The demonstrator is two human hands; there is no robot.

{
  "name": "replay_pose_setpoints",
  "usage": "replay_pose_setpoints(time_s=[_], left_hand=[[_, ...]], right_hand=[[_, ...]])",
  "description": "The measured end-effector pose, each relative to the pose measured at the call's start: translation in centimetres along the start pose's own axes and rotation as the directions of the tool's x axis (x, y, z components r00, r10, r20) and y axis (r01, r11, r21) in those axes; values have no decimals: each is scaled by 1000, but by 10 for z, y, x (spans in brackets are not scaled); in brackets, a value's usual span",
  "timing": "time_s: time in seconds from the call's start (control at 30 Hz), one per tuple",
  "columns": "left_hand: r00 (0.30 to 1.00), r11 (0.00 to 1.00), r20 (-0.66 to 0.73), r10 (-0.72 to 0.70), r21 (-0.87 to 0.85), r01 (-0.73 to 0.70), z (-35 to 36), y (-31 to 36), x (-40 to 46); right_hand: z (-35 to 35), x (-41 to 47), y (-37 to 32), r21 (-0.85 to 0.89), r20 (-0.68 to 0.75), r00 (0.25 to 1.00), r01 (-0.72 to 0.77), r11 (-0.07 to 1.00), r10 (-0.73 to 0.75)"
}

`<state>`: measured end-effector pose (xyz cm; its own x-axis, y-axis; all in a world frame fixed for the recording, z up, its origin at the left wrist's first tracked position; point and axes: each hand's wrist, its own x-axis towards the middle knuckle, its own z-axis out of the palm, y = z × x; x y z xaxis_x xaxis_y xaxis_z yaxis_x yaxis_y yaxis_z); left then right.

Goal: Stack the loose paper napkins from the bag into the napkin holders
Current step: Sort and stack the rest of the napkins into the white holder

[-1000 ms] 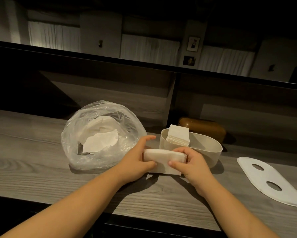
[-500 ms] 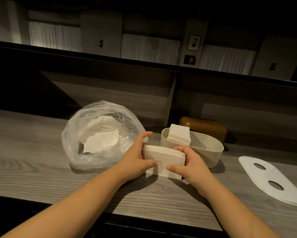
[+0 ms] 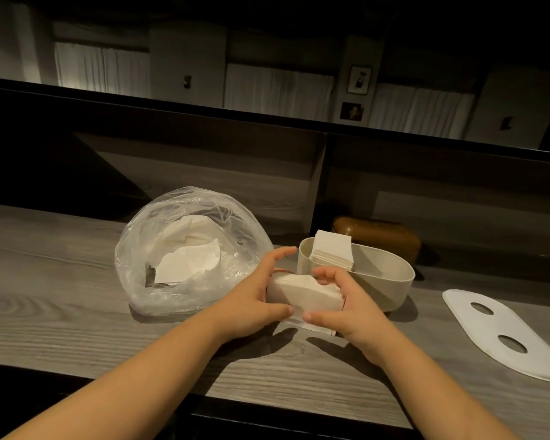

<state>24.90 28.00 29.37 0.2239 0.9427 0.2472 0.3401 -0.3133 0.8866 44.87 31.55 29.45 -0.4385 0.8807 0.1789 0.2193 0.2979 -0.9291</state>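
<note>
Both hands hold one bundle of napkins (image 3: 302,292) between them, just in front of the napkin holder (image 3: 375,282) and touching the desk (image 3: 60,281) at its lower edge. The left hand (image 3: 251,300) grips the bundle's left side, thumb curled onto the near face and fingers reaching past the far side. The right hand (image 3: 353,303) grips the right side, its fingers curled over the top edge and its thumb pressed to the near face low down. The sheets in the bundle are slightly uneven along the top.

The napkin holder is a cream oval tub standing upright on the desk. A neat stack of napkins (image 3: 332,249) sits in its left end, rising above the rim; the right part of the tub looks unfilled as far as can be seen.

To the left of the holder lies a clear plastic bag (image 3: 159,230), its mouth open, with loose napkins (image 3: 186,262) crumpled inside. Behind the holder, against the back panel, sits a brown oblong box (image 3: 381,233). To the right of the holder, well apart from it, a flat white oval lid (image 3: 496,347) with two oval holes lies on the desk.
</note>
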Motion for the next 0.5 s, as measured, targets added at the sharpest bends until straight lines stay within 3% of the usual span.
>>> replay_pose_setpoints(time_s=[0.1, 0.2, 0.3, 0.4, 0.5], left_hand=[[1000, 1000, -10, 0, -2, 0, -1, 0, 0], [993, 997, -112, -33, -70, 25, -4, -2, 2], [991, 993, -118, -61, -108, 48, -7, -6, 4], [997, 988, -20, -68, -143, 64, -8, -6, 3], [995, 998, 79, -61, -20, 63, -7, -4, 2]], right_hand=[[-1, 1, 1, -47, -83, 996, 15, 999, -19], [-6, 4, 2, 40, -216, 976, 22, 999, -13], [-6, 4, 2, 73, -144, 989, -15, 997, 25], [-3, 3, 3, -36, -46, 997, -64, 997, 62], [-1, 2, 1, -86, -8, 998, -59, 995, 58]])
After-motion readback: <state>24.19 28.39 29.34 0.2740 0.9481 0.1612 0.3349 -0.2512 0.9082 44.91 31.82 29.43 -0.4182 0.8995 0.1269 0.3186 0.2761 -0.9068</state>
